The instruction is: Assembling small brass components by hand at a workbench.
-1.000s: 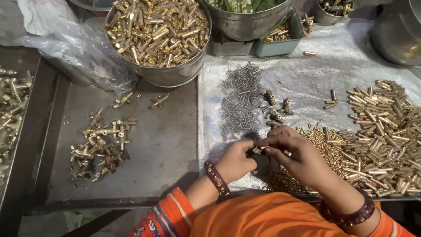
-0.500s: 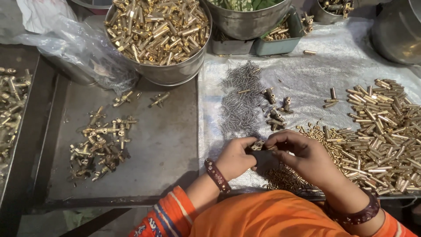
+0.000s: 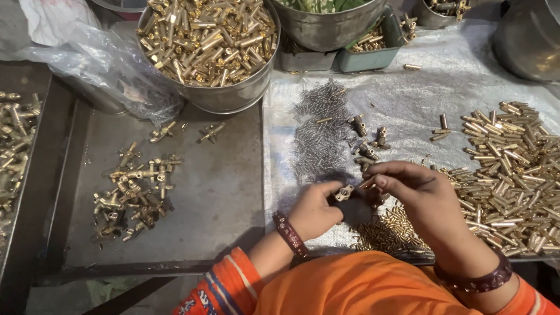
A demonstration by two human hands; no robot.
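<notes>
While the small brass fitting (image 3: 344,192), short, shiny and with a round hole, sits pinched in the left hand (image 3: 315,209) above the grey sheet (image 3: 408,99), the right hand (image 3: 417,195) holds a thin brass pin (image 3: 367,182) against it, near the springs (image 3: 318,131).

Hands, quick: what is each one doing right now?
Left hand: closed, pinching a small brass valve-like fitting.
Right hand: fingers pinched on a thin brass pin, touching that fitting.
</notes>
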